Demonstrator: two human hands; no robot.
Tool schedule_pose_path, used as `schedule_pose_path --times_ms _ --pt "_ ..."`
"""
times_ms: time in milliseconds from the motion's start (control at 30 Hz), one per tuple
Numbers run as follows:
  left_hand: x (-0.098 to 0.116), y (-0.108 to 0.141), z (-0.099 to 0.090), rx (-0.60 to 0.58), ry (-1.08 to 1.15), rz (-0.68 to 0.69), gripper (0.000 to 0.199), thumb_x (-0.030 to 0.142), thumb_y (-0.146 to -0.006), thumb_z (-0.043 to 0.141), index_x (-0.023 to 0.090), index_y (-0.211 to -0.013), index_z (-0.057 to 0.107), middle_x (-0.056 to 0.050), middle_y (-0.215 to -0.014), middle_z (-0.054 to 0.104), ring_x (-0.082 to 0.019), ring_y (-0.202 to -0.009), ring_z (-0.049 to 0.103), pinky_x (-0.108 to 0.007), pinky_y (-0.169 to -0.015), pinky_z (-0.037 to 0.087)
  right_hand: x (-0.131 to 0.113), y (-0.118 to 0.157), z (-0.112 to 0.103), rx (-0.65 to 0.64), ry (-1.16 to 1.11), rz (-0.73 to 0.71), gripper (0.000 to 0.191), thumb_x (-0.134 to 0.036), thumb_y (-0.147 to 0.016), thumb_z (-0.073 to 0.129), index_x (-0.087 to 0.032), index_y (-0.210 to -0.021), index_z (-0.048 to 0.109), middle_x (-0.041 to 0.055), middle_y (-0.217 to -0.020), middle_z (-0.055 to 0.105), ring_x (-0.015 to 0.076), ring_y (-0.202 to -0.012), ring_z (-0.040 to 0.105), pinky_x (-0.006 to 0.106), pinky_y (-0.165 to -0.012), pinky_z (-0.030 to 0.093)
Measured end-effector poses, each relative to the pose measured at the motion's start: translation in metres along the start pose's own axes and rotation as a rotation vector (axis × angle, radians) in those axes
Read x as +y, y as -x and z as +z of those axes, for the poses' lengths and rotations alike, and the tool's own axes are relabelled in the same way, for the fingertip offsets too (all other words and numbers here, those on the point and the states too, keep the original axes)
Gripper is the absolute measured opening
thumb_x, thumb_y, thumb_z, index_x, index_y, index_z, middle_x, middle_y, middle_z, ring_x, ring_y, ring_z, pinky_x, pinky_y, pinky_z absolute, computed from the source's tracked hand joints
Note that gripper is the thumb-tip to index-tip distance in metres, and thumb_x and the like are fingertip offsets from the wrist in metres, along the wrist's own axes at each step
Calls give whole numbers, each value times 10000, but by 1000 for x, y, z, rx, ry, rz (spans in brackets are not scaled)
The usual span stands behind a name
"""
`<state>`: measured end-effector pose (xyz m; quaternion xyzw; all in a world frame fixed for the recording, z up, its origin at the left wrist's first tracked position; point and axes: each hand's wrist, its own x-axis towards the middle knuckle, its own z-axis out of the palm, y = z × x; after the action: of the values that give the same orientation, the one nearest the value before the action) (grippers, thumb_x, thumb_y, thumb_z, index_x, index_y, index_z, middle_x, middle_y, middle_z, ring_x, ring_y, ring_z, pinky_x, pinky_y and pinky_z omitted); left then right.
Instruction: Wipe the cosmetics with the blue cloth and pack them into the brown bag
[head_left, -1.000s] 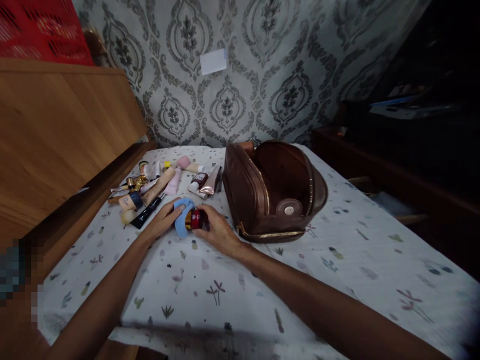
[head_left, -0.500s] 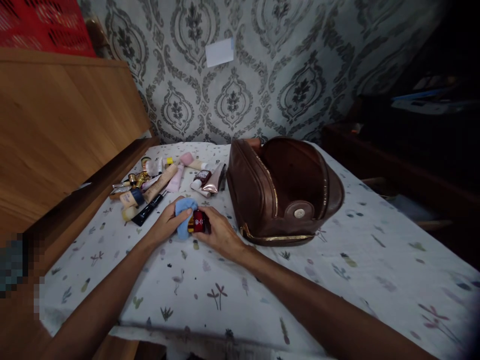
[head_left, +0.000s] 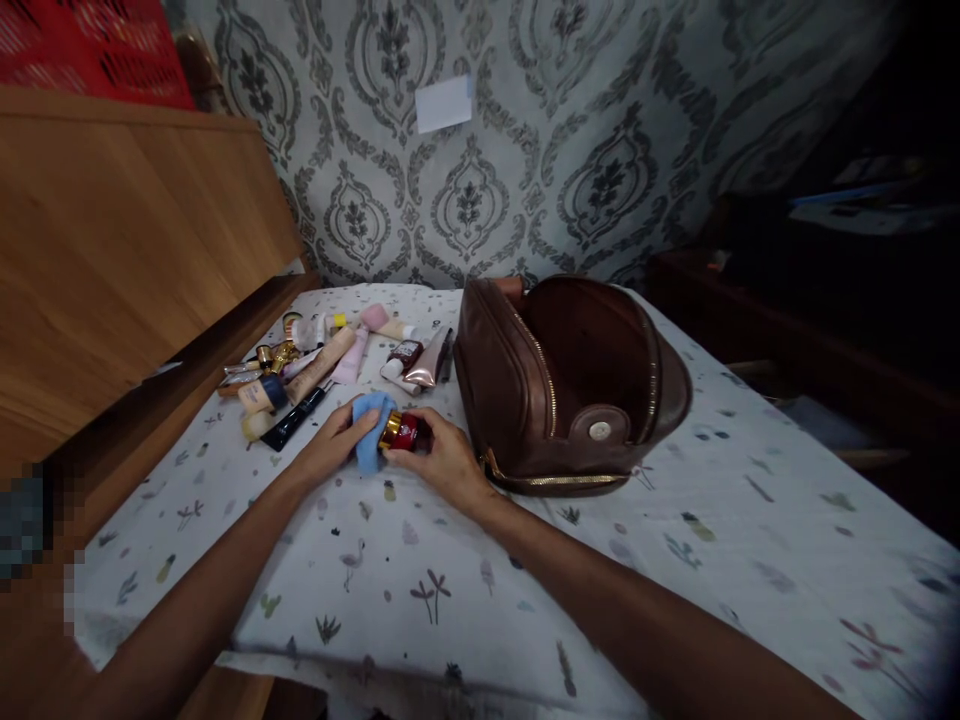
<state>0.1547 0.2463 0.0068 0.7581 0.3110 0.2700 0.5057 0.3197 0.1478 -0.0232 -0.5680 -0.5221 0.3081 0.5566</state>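
Observation:
A folded blue cloth (head_left: 369, 440) is gripped in my left hand (head_left: 335, 440), against the gold end of a small jar. The dark red jar (head_left: 403, 432) with a gold band lies between the fingers of my right hand (head_left: 442, 455). Both hands are just above the patterned cloth on the table. To their right stands a brown leather bag (head_left: 510, 385), unzipped, its dark inside showing. Behind my left hand lie a black tube (head_left: 295, 420), a beige bottle with a dark cap (head_left: 259, 395) and several other cosmetics.
A rose-coloured tube (head_left: 430, 362) and a dark red bottle (head_left: 405, 353) lie left of the bag. A wooden panel (head_left: 135, 220) borders the table at left. Dark furniture stands at right, patterned wallpaper behind.
The gold part of the jar shows more now, as the blue cloth has shifted off it and the jar has tilted slightly. The view has moved a little.

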Motion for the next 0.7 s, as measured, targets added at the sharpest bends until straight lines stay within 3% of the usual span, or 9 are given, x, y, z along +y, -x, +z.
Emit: schedule_pose_path --times_ms 167,300,400,533,700 --pt "-2 3 2 -71 -19 66 575 535 -788 719 168 -1209 586 -74 -1130 658 -252 -1077 588 -352 -967 477 -3 1 0 18 18 -12 500 -348 -646 808 -215 -1078 595 29 -995 691 217 -883 640 352 -802 505" --pt "-1 4 8 -47 -123 134 623 503 -763 747 160 -1246 556 -84 -1177 645 -257 -1090 588 -364 -996 456 -4 3 0 -17 25 -75 499 -271 -656 762 -207 -1120 592 41 -1026 678 230 -932 622 355 -829 491" --pt "2 5 9 -17 -216 133 606 513 -784 719 151 -1242 556 -81 -1133 673 -254 -1037 607 -355 -948 469 -4 3 1 -34 -4 -88 465 -278 -665 741 -191 -1099 601 39 -978 663 218 -893 603 338 -801 489" --pt "7 6 8 25 -336 121 492 548 -805 673 146 -1086 623 -46 -952 700 -225 -886 614 -314 -822 483 -4 2 1 -52 -44 -74 346 -345 -701 719 -195 -992 606 16 -887 634 191 -827 573 311 -750 480" --pt "12 8 13 187 -382 109 453 557 -773 688 150 -966 636 2 -772 658 -165 -686 560 -263 -658 442 1 -1 2 -58 -195 -38 397 -351 -693 725 -204 -1031 581 14 -936 636 186 -870 594 322 -798 497"
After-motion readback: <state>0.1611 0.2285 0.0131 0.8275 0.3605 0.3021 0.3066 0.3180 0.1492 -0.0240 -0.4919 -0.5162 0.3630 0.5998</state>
